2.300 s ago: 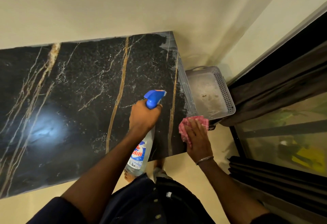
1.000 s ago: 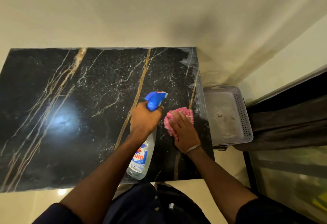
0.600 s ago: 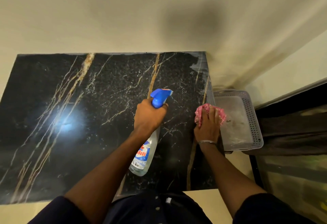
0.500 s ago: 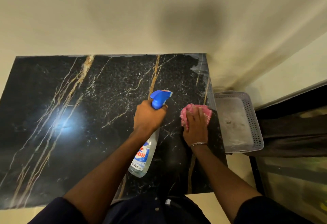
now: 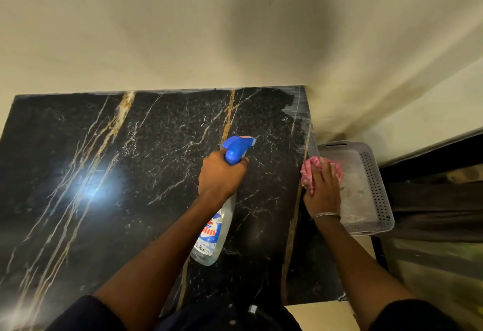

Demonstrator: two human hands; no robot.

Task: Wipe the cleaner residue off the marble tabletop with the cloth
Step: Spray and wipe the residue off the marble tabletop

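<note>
Cloth (image 5: 309,174), pink and bunched into a soft wad, sits under the right hand (image 5: 322,192) at the three o'clock edge of the bench (image 5: 156,161), about half of it over the black marble and half past the rim above a grey perforated basket (image 5: 379,187) that stands just beside the bench. The right fingers (image 5: 326,171) lie spread and flat on top, pressing the cloth down rather than pinching it. The left hand (image 5: 220,176) is wrapped tight round the neck of a spray bottle (image 5: 217,229), blue trigger head pointing toward one o'clock, clear body tilted back toward six. To wipe well from here, I judge the palm should keep even pressure and draw the cloth back from the edge toward nine o'clock in overlapping passes, turning the wad to a drier face when it streaks. The marble is glossy black with gold and white veins; a fine pale speckle across the middle could be spray residue, and a greyish smeared patch shows at the one o'clock corner. A bright lamp glare sits toward nine o'clock.
</note>
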